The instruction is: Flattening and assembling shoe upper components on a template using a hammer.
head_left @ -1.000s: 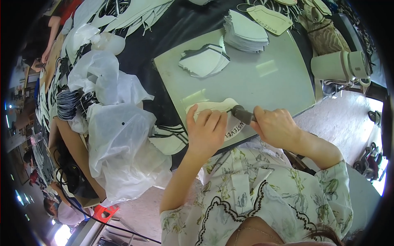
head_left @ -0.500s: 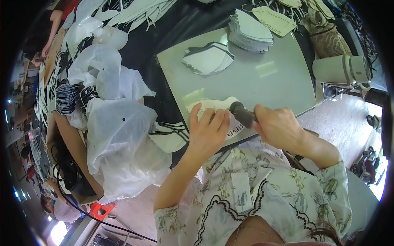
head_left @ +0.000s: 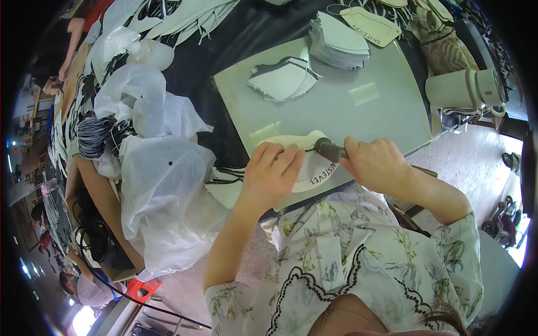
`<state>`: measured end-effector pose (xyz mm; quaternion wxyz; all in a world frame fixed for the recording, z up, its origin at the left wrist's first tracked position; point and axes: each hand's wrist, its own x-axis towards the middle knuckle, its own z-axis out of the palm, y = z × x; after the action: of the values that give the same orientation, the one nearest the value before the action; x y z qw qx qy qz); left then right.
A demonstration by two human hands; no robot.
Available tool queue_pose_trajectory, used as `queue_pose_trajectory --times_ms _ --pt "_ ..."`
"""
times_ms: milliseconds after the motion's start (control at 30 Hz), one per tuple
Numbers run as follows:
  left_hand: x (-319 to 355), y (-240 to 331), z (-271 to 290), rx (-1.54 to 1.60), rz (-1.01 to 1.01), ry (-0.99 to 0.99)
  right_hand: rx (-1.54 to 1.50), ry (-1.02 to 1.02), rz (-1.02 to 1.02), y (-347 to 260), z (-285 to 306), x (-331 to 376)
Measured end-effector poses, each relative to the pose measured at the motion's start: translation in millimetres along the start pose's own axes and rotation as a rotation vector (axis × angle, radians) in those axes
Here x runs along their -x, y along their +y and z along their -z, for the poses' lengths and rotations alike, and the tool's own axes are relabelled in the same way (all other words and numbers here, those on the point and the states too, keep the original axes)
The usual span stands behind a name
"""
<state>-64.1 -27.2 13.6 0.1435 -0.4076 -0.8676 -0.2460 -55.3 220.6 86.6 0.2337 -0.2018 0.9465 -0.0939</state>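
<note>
Two hands work at the near edge of a pale green board point(head_left: 386, 95) on the bench. Off the board's left edge lie crumpled white plastic bags point(head_left: 162, 185). The left hand point(head_left: 273, 176) lies flat, fingers spread and released, pressing down a cream shaped piece point(head_left: 291, 141) at the board's near left corner. Just right of it, the right hand point(head_left: 374, 165) is clenched around a dark-handled tool point(head_left: 329, 150), whose tip touches the piece's edge. Toward the far edge sit a small pile of white cut pieces point(head_left: 283, 81) and, at the far right corner, a taller stack point(head_left: 339, 42). A cream machine part point(head_left: 462, 89) stands beyond the right edge.
</note>
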Motion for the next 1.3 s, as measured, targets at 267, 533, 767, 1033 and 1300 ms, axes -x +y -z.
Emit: queue_pose_trajectory --times_ms 267,533,767,1033,1300 --pt "-4.4 -2.5 6.1 0.010 -0.003 -0.075 -0.043 0.048 0.086 -2.4 8.1 -5.1" --pt "1.2 -5.8 3.4 0.080 0.035 0.013 -0.008 -0.035 0.077 -2.8 1.1 -10.9" --pt "4.5 -6.7 3.7 0.099 0.058 0.044 -0.068 0.105 0.163 -3.9 5.9 -12.2" --pt "10.6 -4.3 6.0 0.083 0.169 0.058 -0.026 0.134 0.225 -4.9 4.1 -22.7" --pt "21.7 32.1 -5.3 -0.185 0.318 0.067 -0.028 0.126 0.259 -11.6 7.3 -21.8"
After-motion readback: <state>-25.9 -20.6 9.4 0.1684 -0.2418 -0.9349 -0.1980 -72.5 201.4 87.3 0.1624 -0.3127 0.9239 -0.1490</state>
